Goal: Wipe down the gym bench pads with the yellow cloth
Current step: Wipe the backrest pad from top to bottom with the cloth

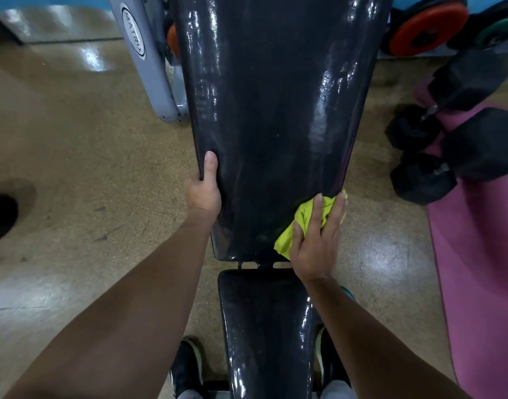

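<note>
Speckled tan floor [82, 156], pink mat [483, 269], dumbbells [437, 174]

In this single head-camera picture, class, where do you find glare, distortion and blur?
Head view: glare streaks the back pad and the seat pad; the floor shines in patches; the wide lens bows the pad's edges; the far weight plates look soft; the yellow cloth stays sharp.

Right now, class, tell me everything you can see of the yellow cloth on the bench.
The yellow cloth is a bright yellow-green fabric, crumpled into folds. It lies at the lower right corner of the long back pad, partly over its edge. The right hand presses it down with spread fingers, covering much of it; one corner pokes out below the thumb, another past the fingertips. The left hand does not touch it.
</note>
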Demonstrator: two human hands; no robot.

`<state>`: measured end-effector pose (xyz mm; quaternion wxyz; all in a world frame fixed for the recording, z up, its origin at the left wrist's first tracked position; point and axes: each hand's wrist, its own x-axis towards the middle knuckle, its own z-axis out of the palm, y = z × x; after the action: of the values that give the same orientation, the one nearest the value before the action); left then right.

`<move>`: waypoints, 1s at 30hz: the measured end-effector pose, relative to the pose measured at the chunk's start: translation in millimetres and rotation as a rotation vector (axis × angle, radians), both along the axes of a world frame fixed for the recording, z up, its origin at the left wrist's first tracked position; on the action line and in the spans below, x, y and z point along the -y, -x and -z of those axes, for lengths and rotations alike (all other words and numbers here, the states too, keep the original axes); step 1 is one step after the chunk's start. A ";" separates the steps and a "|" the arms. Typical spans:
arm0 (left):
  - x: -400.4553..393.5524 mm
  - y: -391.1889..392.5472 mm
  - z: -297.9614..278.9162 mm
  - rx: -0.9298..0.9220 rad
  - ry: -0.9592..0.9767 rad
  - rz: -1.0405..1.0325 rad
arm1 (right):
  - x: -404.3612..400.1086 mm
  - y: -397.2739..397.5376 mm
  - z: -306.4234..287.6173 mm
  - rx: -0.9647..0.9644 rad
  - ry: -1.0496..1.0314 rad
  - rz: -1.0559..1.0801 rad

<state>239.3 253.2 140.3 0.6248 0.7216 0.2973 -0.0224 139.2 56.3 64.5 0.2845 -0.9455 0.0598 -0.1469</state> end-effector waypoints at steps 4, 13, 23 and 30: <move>2.8 -0.2 1.3 0.022 -0.002 -0.011 | -20.9 -13.0 -14.3 0.048 -0.025 0.070; 1.4 -0.4 2.4 0.034 -0.037 -0.016 | -1.1 -1.4 4.1 0.035 0.071 -0.040; 3.1 -2.2 1.7 0.057 -0.029 -0.023 | 0.1 3.2 6.7 0.027 0.195 -0.112; 3.7 -2.6 4.3 0.060 -0.021 -0.037 | -29.9 2.7 -1.5 0.032 0.145 -0.151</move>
<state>241.9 249.5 136.1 0.6262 0.7228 0.2919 0.0139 136.4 86.3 66.0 0.2266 -0.9629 -0.0272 -0.1439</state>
